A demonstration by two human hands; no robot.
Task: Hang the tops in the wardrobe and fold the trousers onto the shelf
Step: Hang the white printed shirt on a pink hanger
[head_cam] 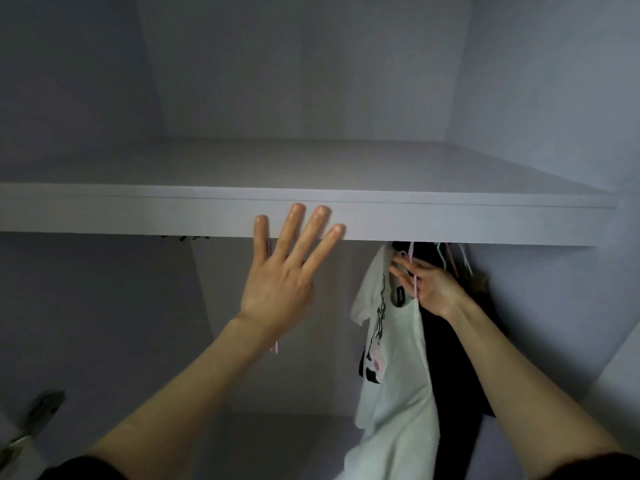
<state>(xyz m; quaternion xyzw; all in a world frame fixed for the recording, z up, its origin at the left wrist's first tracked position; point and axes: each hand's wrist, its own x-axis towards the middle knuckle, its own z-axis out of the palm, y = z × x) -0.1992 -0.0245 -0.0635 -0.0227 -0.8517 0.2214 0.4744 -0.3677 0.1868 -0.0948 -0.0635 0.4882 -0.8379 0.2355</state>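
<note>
Inside the wardrobe, a white T-shirt with a black and pink print hangs on a pink hanger under the shelf. My right hand grips the hanger's neck at the shirt's collar, just below the shelf edge. My left hand is raised with its fingers straight and spread, fingertips against the shelf's front edge. A pink strip, perhaps another hanger, shows behind the left hand. The rail is hidden by the shelf.
Dark garments and several thin hangers hang at the right, behind the white shirt. Small dark hooks show under the shelf at left. A metal hinge sits at lower left.
</note>
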